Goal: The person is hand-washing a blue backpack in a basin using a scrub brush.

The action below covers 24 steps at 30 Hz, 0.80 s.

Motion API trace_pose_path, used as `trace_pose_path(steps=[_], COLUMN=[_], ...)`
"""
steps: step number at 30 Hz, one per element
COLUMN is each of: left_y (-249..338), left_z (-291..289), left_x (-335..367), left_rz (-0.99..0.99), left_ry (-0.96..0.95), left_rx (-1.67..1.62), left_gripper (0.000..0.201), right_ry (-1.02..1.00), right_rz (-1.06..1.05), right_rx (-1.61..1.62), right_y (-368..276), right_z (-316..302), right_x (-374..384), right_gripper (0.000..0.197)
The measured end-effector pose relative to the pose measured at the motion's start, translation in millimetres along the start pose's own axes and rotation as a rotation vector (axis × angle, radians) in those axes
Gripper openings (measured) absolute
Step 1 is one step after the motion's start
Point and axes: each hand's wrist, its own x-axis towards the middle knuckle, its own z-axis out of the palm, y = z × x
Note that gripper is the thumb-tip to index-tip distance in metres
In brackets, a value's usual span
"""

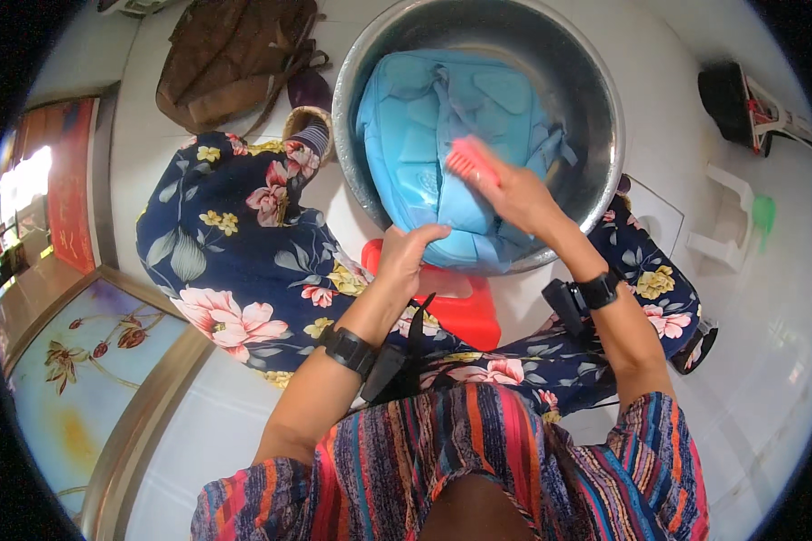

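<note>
A light blue backpack (415,135) lies in a large round metal basin (612,144), and its lower edge rests against the near rim. My left hand (404,254) is closed on that near edge of the backpack, thumb on top. In my right hand (520,197) is a pink scrub brush (472,162), held over the middle of the backpack. Slight blur shows on the brush and fingers. Whether the bristles touch the fabric is hard to make out.
A red plastic stool (460,311) stands between my legs, just below the basin. At the upper left a brown backpack (226,63) lies on the tiled floor. To the right are a white plastic stool (726,216) and a green object (763,216). A framed flower picture (90,361) is at lower left.
</note>
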Motion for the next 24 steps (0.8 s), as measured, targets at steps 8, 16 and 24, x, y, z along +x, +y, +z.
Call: trace_pose_path(steps=[8, 16, 24], left_y=[-2.7, -1.5, -0.1], left_z=[1.8, -5.3, 1.7], left_x=[3.8, 2.6, 4.0], left_rz=[-0.147, -0.104, 0.013], left_ry=[0.085, 0.053, -0.061], left_rx=[-0.040, -0.092, 0.160], left_gripper=[0.030, 0.035, 0.044], right_ry=[-0.254, -0.305, -0.182], right_rz=[-0.036, -0.150, 0.004], right_rx=[-0.361, -0.324, -0.383], right_y=[43.3, -5.7, 40.7], right_z=[48.3, 10.5, 38.5], right_x=[24.8, 13.5, 43.9], right_gripper=[0.045, 0.047, 0.044])
